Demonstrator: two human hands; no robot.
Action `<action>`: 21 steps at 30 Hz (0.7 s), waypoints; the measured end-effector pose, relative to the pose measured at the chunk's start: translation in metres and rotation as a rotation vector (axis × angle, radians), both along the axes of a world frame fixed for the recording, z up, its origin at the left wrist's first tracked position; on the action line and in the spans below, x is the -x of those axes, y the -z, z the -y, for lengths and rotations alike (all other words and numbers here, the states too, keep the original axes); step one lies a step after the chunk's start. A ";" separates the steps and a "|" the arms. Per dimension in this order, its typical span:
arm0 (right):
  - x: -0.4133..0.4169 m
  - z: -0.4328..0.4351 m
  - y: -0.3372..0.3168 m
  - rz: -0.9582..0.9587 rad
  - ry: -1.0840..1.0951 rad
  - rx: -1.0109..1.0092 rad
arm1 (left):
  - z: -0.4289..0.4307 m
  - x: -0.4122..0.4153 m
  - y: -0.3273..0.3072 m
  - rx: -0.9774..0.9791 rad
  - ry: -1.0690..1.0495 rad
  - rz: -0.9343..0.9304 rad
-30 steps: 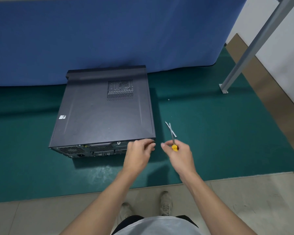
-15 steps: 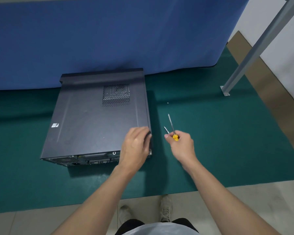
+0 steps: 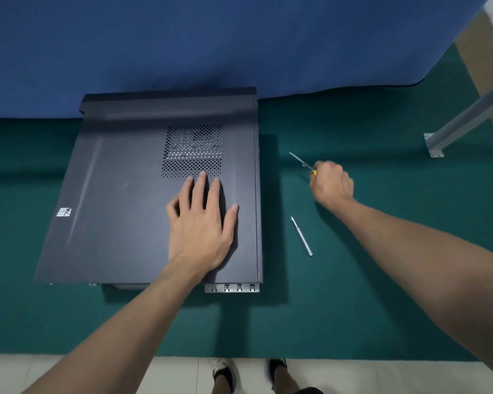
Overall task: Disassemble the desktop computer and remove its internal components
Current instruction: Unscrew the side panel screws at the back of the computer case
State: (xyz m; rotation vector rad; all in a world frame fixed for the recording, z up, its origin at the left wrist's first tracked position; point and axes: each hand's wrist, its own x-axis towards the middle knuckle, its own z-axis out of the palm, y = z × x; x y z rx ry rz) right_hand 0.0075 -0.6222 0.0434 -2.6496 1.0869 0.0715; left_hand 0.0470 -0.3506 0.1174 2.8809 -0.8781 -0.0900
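Note:
A black desktop computer case (image 3: 120, 200) lies flat on the green mat, its side panel up with a perforated vent (image 3: 192, 150) near the far right. My left hand (image 3: 201, 223) rests flat on the panel just below the vent, fingers straight and spread. My right hand (image 3: 332, 183) is over the mat to the right of the case, curled round a yellow-handled screwdriver (image 3: 302, 163) whose metal shaft points far-left. A thin silver tool (image 3: 301, 236) lies loose on the mat between the case and my right forearm.
A green mat (image 3: 382, 280) covers the table, with a blue cloth backdrop (image 3: 211, 44) behind the case. A grey metal post with a foot plate (image 3: 434, 143) stands at the far right. My shoes (image 3: 224, 371) show on the pale floor below the table's near edge.
My left hand moved from the case's near right corner onto the top panel and lies flat. My right hand moved farther away with the screwdriver; the thin silver tool now lies on the mat.

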 end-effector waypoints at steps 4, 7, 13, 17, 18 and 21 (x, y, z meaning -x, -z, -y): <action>-0.024 0.013 0.018 -0.003 -0.015 0.067 | 0.001 -0.001 0.000 -0.003 -0.010 0.009; -0.025 0.013 0.031 -0.048 -0.028 0.054 | 0.001 0.000 0.000 -0.010 -0.017 0.012; -0.021 0.013 0.022 0.006 0.102 -0.081 | 0.002 0.000 -0.001 -0.001 -0.015 0.006; 0.003 -0.001 0.003 0.146 0.250 -0.312 | 0.001 0.000 -0.003 0.010 -0.008 0.000; 0.012 -0.010 0.000 0.179 0.261 -0.367 | 0.000 0.000 -0.003 0.022 -0.006 -0.003; 0.040 -0.048 -0.015 0.224 0.278 -0.476 | -0.002 0.001 -0.004 0.103 -0.007 -0.024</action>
